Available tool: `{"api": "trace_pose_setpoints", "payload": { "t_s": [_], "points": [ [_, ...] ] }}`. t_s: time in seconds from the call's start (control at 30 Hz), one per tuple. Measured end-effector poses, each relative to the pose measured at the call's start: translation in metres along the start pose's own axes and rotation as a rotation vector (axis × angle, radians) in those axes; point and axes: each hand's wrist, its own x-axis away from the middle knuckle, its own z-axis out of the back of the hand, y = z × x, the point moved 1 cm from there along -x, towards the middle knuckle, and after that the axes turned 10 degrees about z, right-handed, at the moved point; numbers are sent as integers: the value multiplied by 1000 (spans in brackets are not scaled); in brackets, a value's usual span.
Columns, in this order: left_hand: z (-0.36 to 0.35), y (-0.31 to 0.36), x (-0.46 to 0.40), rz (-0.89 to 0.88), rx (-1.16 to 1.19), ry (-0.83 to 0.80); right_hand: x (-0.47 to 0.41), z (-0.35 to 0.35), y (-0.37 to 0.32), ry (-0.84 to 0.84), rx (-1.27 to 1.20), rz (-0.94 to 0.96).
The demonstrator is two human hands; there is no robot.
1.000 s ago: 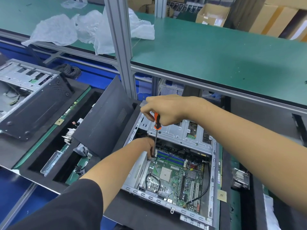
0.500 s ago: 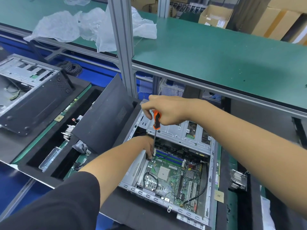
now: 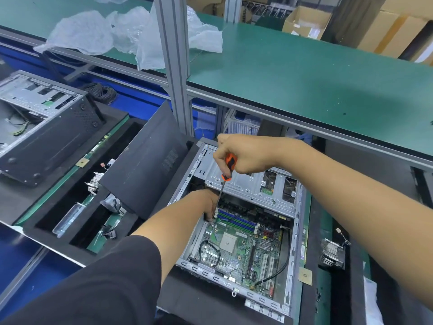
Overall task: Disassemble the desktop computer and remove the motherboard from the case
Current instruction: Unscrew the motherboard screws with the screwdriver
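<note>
The motherboard [image 3: 236, 245] lies flat on the floor of the open case [image 3: 295, 221], below the silver drive cage [image 3: 253, 184] that spans the case's far end. By its look it is a thin, stiff, light board, and fragile: it will likely crack or shed parts if flexed. Its bare edges, or the sturdy area beside the blue memory slots [image 3: 236, 219], seem the safest holds; the pale socket [image 3: 228, 240] at the board's middle and the small parts around it are best left alone. A black cable [image 3: 277, 268] on the board's right side appears plugged in near the case's front rim and would probably snag a lift.

The right hand [image 3: 246, 156] is wrapped tight round the orange-and-black handle of a screwdriver [image 3: 228, 164] above the drive cage, its shaft slanting down to the board's far left corner. The left hand [image 3: 208, 205] reaches into that same corner, fingers low beside the tip. Whether they pinch a screw or merely steady the shaft I cannot tell, since the hand's back hides them.

The screw itself is too small to make out. The cage covers the board's far edge, so any fixings there are hidden. How many screws remain cannot be judged
</note>
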Motion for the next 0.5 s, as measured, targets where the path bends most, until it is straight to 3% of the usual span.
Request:
{"api": "trace_pose_setpoints", "payload": {
  "t_s": [0.07, 0.23, 0.3, 0.43, 0.5],
  "points": [
    [0, 0, -1, -11, 9, 4, 0, -1, 1, -17, 15, -31],
    [0, 0, -4, -29, -12, -6, -4, 1, 3, 85, 613, -93],
    [2, 1, -4, -56, -61, -31, -7, -1, 2, 88, 551, -62],
    [5, 0, -5, -87, -97, -83, -10, 2, -3, 49, 115, 8],
    [5, -2, -6, -95, -84, -82, -10, 2, -2, 18, 79, 15]
  ]
}}
